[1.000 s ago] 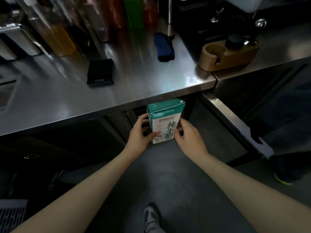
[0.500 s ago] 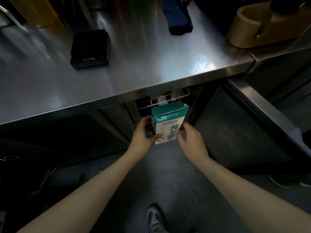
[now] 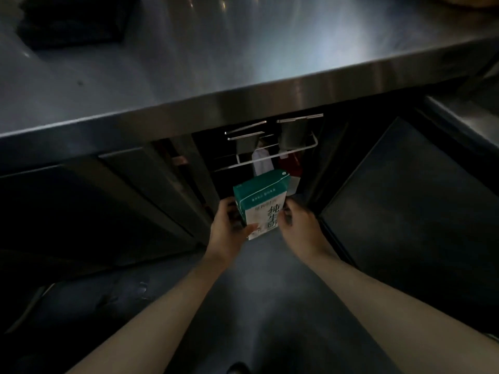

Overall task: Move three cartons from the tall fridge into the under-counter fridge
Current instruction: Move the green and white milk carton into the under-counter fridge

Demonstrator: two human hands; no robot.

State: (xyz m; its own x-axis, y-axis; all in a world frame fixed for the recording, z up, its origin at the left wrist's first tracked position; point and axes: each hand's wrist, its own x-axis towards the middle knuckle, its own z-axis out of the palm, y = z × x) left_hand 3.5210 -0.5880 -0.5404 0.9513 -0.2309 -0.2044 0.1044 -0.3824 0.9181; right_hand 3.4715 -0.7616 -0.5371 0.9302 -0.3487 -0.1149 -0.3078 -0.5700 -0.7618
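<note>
Teal-and-white carton (image 3: 263, 203) sits upright between both hands, right at the open under-counter fridge (image 3: 270, 157) below the steel counter (image 3: 243, 63). Left hand (image 3: 229, 230) wraps its side with the thumb across the front. Right hand (image 3: 299, 228) curls around the other edge.

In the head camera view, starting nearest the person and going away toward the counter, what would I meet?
Left hand and right hand → green-and-white milk carton they hold → wire shelf inside the open under-counter fridge → steel countertop.
</note>
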